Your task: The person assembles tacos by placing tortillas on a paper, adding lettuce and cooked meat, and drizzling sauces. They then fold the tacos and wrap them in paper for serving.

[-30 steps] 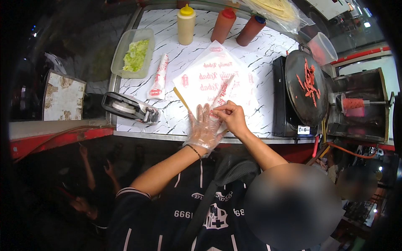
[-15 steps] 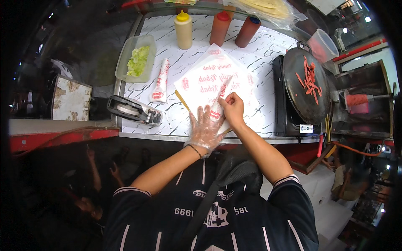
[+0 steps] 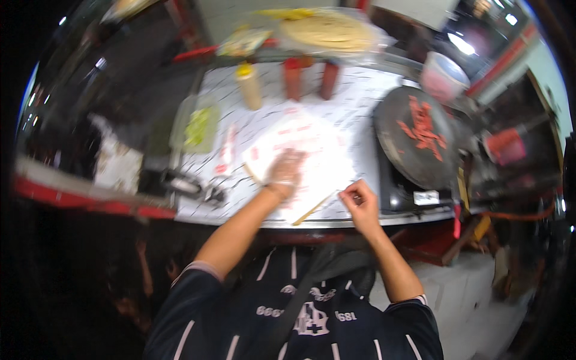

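Frame is motion-blurred; fine detail is limited. Far left of the hands, a dark metal tool [image 3: 192, 187] lies at the counter's near edge, and beyond it a clear tub of green shredded filling [image 3: 197, 125] sits well apart from the work. The left hand [image 3: 284, 171], in a thin clear glove, lies flat with fingers spread on the white printed paper sheet [image 3: 312, 157], pressing it to the marbled counter [image 3: 360, 102]; it grips nothing. A second ago both hands were together over the middle of the sheet, the right one touching the left; now they have separated. Just right of the left hand and toward the body, a thin wooden stick [image 3: 313, 210] lies slanted at the sheet's near corner. The right hand [image 3: 359, 203] has pulled back to that corner near the counter edge, bare, fingers curled and pinched; whether it holds the paper's edge or the stick's end I cannot tell through the blur. Judgement: the split suggests one hand anchoring the sheet while the other works its corner. Behind the sheet stand one yellow and two red squeeze bottles [image 3: 293, 79]. Right of the right hand, a round black griddle [image 3: 414, 141] carries red strips [image 3: 425, 123].
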Tool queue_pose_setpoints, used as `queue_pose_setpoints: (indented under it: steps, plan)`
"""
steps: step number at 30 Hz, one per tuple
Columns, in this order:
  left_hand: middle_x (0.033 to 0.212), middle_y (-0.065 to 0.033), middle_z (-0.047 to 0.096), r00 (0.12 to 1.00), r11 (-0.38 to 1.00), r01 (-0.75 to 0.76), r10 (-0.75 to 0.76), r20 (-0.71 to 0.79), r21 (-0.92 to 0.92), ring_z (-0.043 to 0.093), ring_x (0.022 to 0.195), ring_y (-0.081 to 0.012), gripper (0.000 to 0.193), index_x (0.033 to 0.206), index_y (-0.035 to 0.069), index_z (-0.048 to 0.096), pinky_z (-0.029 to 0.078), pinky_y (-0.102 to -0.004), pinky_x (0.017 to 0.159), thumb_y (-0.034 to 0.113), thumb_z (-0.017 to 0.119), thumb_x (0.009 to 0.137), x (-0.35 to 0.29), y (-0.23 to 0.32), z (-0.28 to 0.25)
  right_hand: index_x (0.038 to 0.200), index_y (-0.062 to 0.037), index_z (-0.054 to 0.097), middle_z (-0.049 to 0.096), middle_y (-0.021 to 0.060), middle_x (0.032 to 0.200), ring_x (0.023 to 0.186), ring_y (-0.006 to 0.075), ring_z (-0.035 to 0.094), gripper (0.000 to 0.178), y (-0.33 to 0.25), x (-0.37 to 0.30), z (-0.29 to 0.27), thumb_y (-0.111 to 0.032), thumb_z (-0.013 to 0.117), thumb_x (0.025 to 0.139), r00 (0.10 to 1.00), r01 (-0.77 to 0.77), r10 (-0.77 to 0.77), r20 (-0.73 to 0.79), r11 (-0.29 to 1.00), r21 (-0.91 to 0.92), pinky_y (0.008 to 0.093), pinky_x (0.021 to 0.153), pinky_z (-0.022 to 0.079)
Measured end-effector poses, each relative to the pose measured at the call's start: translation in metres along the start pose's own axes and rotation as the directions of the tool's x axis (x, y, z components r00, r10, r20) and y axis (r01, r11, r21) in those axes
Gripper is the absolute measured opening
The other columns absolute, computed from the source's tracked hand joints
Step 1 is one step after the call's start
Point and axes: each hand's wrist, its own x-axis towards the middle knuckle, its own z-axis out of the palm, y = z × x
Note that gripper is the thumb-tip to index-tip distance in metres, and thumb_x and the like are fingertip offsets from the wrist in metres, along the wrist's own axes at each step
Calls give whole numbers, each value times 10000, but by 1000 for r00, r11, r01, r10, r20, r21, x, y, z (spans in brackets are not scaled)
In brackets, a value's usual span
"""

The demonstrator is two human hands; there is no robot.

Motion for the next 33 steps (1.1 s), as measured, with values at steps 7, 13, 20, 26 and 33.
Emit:
queue_pose_setpoints:
  steps: [7, 13, 20, 26, 33]
  plan:
    - [1610, -255, 342, 840, 812, 431, -520, 153, 392, 579, 1277, -434, 620, 1441, 121, 552, 467, -497, 1114, 301, 690, 864, -10, -76, -137, 909, -23, 688, 616, 79, 886, 744, 174, 608, 59, -9, -39, -164, -46, 719, 865, 933, -90, -44, -357, 933, -349, 293, 643, 480]
    - [1621, -256, 351, 797, 768, 393, -559, 229, 505, 538, 1349, -416, 691, 1500, 154, 518, 467, -466, 1111, 347, 717, 867, -10, -143, -128, 1367, -55, 594, 620, 177, 1203, 1192, 397, 566, 662, 55, -47, -331, -535, 685, 920, 678, -730, 51, -733, 157, -665, 558, 963, 463]
    - [1241, -204, 690, 929, 902, 361, -329, -168, 234, 644, 1179, -386, 474, 1304, 125, 665, 522, -475, 1007, 325, 731, 880, 11, -79, -170, 1132, 8, 659, 725, 258, 1071, 1035, 453, 683, 421, 67, -46, -350, -386, 596, 998, 647, -761, 301, -701, 197, -618, 567, 908, 500]
    - [1054, -163, 733, 794, 943, -145, 291, -534, 299, 694, 976, -373, 270, 1127, 93, 732, 560, -450, 898, 261, 689, 921, 133, 28, -254, 1267, 1, 638, 712, 264, 1086, 1001, 452, 687, 373, 3, -61, -327, -264, 618, 1004, 768, -498, 49, -639, 672, -548, 492, 857, 531]
    - [1198, -231, 692, 982, 953, 161, -128, -139, 258, 657, 1109, -411, 345, 1135, 53, 714, 505, -504, 1015, 314, 588, 949, 263, 71, -296, 1213, -8, 645, 697, 213, 1053, 1003, 431, 658, 307, 5, 32, -249, -201, 659, 974, 980, -105, -69, -188, 620, -778, 498, 867, 523]
